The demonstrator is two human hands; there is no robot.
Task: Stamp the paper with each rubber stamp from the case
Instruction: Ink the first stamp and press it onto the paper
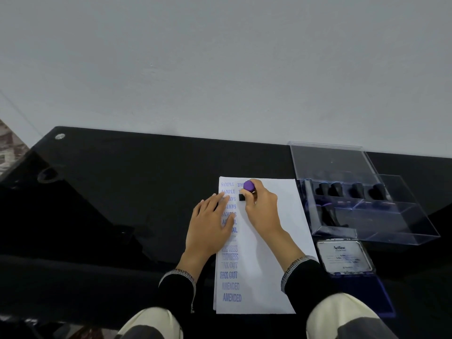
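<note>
1. Your right hand [260, 206] has its fingers curled round the rubber stamp [247, 190], clamped on the black body just under the purple knob [249, 185]. The stamp stands on the paper [269, 241], at the top of a second column, beside the SAMPLE prints [228, 188].
2. Your left hand [211, 228] lies flat, fingers straight and slightly spread, pressing on the left column of blue prints.
3. Handling, stamp: judge it as light and rigid, with a smooth plastic body. Grip low on the body for control; use the knob for downward pressure. The rubber face is probably soft and inked; keep it vertical to avoid a smeared or partial print.
4. Handling, paper: thin, flexible, and likely to slide on the glossy black table [122, 192]. Hold it down with flat fingers. Fresh ink under the left palm may smudge.
5. The clear plastic case [391, 223] stands open, just right of the paper, with further dark stamps [347, 190] upright in its rack. Take each by its upper end.
6. The Artline ink pad [346, 258] lies near the case, towards you, with its lid open.
</note>
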